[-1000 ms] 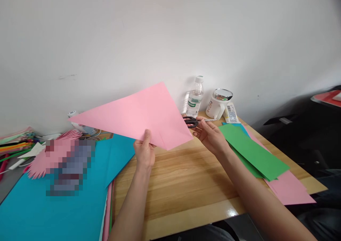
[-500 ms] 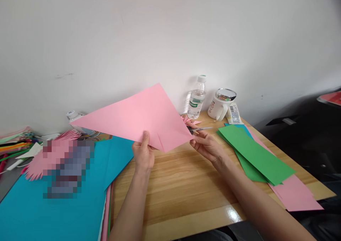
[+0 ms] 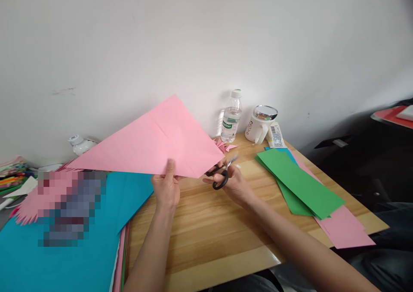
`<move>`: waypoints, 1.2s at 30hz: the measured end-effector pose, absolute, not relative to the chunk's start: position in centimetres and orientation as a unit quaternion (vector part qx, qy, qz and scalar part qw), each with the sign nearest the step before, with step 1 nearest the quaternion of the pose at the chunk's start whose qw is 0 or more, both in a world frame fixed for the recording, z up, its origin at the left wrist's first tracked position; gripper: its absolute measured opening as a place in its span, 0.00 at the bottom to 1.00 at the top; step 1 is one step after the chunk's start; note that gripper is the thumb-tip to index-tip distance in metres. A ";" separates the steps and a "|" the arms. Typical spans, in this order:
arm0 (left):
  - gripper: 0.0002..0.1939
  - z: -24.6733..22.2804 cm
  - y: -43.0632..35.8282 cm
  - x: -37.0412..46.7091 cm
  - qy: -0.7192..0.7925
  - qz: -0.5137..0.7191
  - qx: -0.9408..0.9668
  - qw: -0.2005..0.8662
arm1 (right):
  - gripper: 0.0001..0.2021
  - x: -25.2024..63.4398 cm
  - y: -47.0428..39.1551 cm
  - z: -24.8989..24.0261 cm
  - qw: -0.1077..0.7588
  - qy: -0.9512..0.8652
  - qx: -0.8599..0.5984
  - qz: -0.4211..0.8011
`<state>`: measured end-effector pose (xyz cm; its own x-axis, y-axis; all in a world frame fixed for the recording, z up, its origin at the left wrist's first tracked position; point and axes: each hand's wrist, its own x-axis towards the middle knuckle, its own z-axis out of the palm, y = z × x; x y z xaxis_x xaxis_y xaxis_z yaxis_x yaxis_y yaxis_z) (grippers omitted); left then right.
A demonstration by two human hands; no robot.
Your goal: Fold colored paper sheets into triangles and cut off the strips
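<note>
A large folded sheet of pink paper (image 3: 151, 139) is raised above the table, its long point reaching left. My left hand (image 3: 166, 188) pinches its lower edge, thumb on top and fingers beneath. Just off the paper's right corner, my right hand (image 3: 237, 186) holds black-handled scissors (image 3: 221, 180); the handles hang around the fingers and the blades point up and away from the paper. Behind that corner lie small pink paper scraps (image 3: 222, 145), partly covered by the sheet.
Blue paper (image 3: 64, 266) covers a stack at left, with a fringed pink piece (image 3: 32, 203) on it. A water bottle (image 3: 231, 119) and a white mug (image 3: 258, 126) stand by the wall. Green sheets (image 3: 300, 182) overlap pink paper (image 3: 348, 231) at right on the wooden table (image 3: 206, 244).
My right hand has drawn back from the paper's corner, and the scissors have swung so their handles show. The pink sheet has tilted and shifted left in view; my left hand keeps its hold.
</note>
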<state>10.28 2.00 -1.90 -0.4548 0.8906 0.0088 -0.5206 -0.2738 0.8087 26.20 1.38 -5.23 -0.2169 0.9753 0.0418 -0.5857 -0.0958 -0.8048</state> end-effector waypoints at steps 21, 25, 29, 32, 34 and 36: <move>0.15 -1.9 1.4 11.9 0.400 0.736 0.233 0.494 | 0.20 24.4 0.1 -5.1 0.580 -0.423 -0.412 0.561; 0.15 -1.8 1.5 11.8 0.405 0.740 0.231 0.485 | 0.19 24.6 0.2 -4.8 0.561 -0.448 -0.406 0.565; 0.15 -1.0 1.5 11.0 0.409 0.756 0.249 0.446 | 0.19 24.7 -0.1 -5.0 0.517 -0.483 -0.366 0.605; 0.16 0.4 1.4 10.3 0.407 0.769 0.267 0.414 | 0.25 24.7 -0.5 -5.6 0.410 -0.532 -0.312 0.672; 0.17 1.7 1.4 9.9 0.394 0.776 0.292 0.397 | 0.27 24.8 -0.8 -5.9 0.354 -0.582 -0.294 0.670; 0.17 3.1 1.5 9.8 0.370 0.782 0.329 0.379 | 0.26 25.0 -1.0 -5.8 0.350 -0.639 -0.311 0.610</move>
